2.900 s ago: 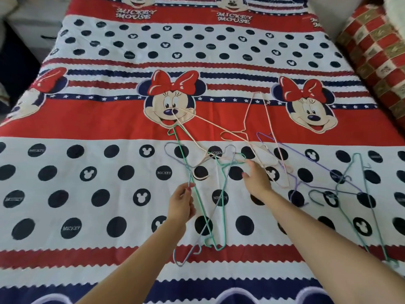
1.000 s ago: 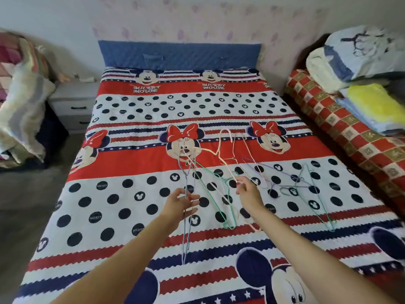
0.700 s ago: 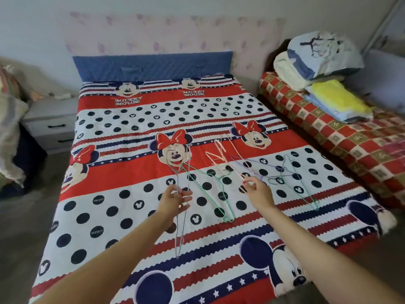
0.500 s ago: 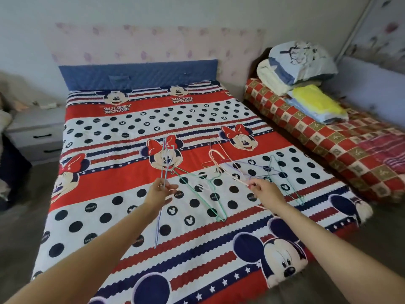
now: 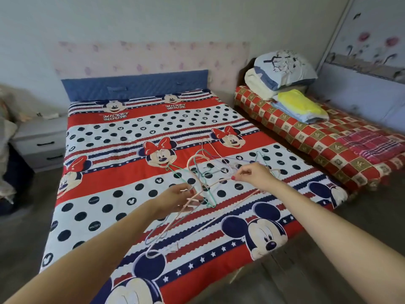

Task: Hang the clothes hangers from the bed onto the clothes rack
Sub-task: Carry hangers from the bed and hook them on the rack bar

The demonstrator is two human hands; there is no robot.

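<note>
Thin wire hangers lie tangled on the Mickey Mouse bed cover (image 5: 122, 172). My left hand (image 5: 175, 199) is closed on a bluish-purple hanger (image 5: 153, 234) that dangles below it, and it also touches a pink hanger (image 5: 213, 184). My right hand (image 5: 252, 175) pinches that pink hanger's wire, holding it above the cover between both hands. A green hanger (image 5: 182, 174) lies on the cover under my hands. More pink, purple and green hangers (image 5: 262, 157) rest behind my right hand. No clothes rack is in view.
A grey nightstand (image 5: 41, 141) stands left of the bed. On the right is a second bed with a red checked cover (image 5: 324, 139), carrying folded bedding (image 5: 282, 73). A flowered wardrobe door (image 5: 372, 40) is at the far right. Dark floor (image 5: 328, 270) lies at the bed's foot.
The view has pulled back and swung right. My right hand has lifted the pink hanger off the cover and brought it toward my left hand, which still holds the bluish-purple hanger.
</note>
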